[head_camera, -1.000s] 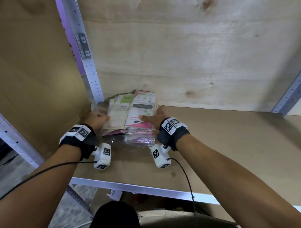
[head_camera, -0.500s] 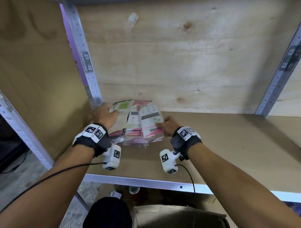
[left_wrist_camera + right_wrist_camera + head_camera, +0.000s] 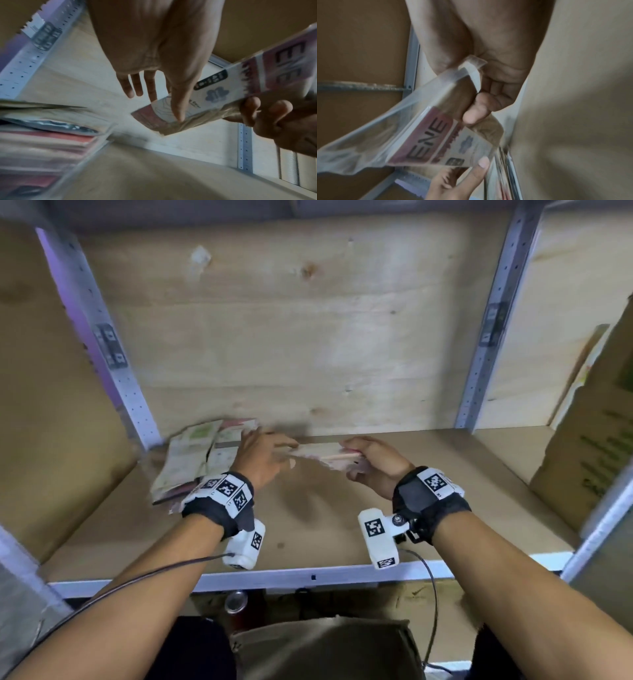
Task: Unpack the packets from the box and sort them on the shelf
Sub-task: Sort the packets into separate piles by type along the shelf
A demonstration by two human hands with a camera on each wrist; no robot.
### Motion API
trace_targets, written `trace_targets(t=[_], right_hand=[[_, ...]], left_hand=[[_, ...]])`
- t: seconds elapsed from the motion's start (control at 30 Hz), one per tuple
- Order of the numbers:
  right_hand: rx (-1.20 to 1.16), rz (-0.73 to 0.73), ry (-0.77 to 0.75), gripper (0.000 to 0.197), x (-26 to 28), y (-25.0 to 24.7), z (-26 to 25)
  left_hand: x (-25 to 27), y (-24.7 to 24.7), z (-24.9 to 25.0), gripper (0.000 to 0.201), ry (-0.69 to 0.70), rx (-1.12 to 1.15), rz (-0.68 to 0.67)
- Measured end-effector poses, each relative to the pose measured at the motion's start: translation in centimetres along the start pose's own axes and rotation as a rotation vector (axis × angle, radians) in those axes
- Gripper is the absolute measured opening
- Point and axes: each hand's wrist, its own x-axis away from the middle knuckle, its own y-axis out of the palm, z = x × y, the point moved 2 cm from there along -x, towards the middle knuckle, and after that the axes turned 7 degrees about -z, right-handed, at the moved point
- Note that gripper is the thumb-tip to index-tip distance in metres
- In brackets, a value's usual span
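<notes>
Plywood shelf [image 3: 342, 529] carries a packet stack [image 3: 191, 457] at its left corner. Right hand [image 3: 373, 463] grips one pink packet [image 3: 325, 455]; left hand [image 3: 263, 457], fingers extended, steadies it. Best laid flat beside the stack, edges aligned.

Dim, soft indoor light; motion blur throughout, edges bowed by wide-angle.

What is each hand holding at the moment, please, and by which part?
The right hand pinches a pink packet by its end; the left hand touches its other end.
</notes>
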Motion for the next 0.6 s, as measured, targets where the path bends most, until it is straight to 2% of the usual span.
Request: trace_targets(t=[0.07, 0.13, 0.2, 0.27, 0.3, 0.43, 0.53, 0.6], right_hand=[[-0.073, -0.026, 0.024, 0.019, 0.8, -1.5, -0.8], [-0.137, -0.078, 0.04, 0.04, 1.5, -2.8, -1.6], [-0.203, -0.125, 0.03, 0.06, 2.3, -3.9, -2.3], [-0.271, -0.12, -0.001, 0.068, 2.9, -4.9, -2.7], [-0.296, -0.101, -0.02, 0.066, 3.2, -5.3, -2.8], [-0.271, -0.006, -0.088, 0.042, 3.6, -6.2, -2.5], [0.051, 0.043, -0.091, 0.02, 3.2, -6.5, -1.1], [0.345, 0.076, -0.078, 0.018, 2.9, -6.7, 0.5]], left_hand=[[-0.3, 0.2, 1.6, 0.011, 0.053, 0.055, 0.056], [-0.4, 0.4, 2.8, 0.012, 0.09, 0.104, 0.1], [-0.2, 0.2, 4.0, 0.023, 0.118, 0.108, 0.122], [-0.1, 0.0, 5.2, 0.016, 0.131, 0.133, 0.085], [0.0, -0.1, 5.7, 0.01, 0.136, 0.164, 0.053], [0.7, 0.8, 6.7, 0.024, 0.103, 0.366, -0.069], [1.3, 2.3, 7.2, 0.028, 0.075, 0.579, -0.145], [1.5, 3.1, 7.4, 0.03, 0.026, 0.719, -0.153]])
